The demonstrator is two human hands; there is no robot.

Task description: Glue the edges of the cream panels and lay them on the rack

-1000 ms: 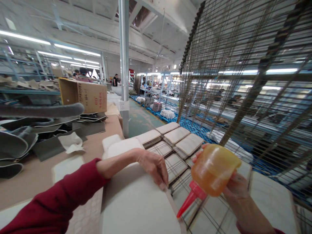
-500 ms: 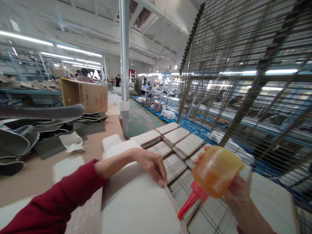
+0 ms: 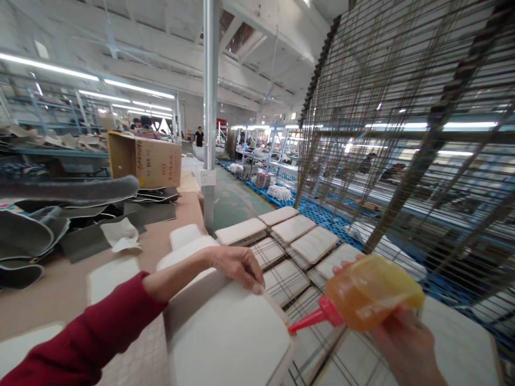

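Note:
My left hand (image 3: 237, 265) pinches the far edge of a large white foam panel (image 3: 229, 338) that lies in front of me, its fingers pressed together on the rim. Gripped in my right hand (image 3: 402, 335) is an orange squeeze bottle (image 3: 372, 295) full of amber glue. Its red nozzle (image 3: 308, 321) points left, with the tip touching the panel's right edge. A red sleeve covers my left arm.
Several white panels (image 3: 301, 241) lie on a wire rack (image 3: 322, 343) beyond the bottle. A tall wire-shelf frame (image 3: 402, 107) rises at right. On the brown table (image 3: 60, 289) at left lie grey cut pieces and a cardboard box (image 3: 145, 161). A steel post (image 3: 210, 107) stands behind; people work far off.
The bottle tipped from pointing down-left to nearly level, its nozzle swinging up to the panel's right edge. My left hand slid left and away along the panel's far edge.

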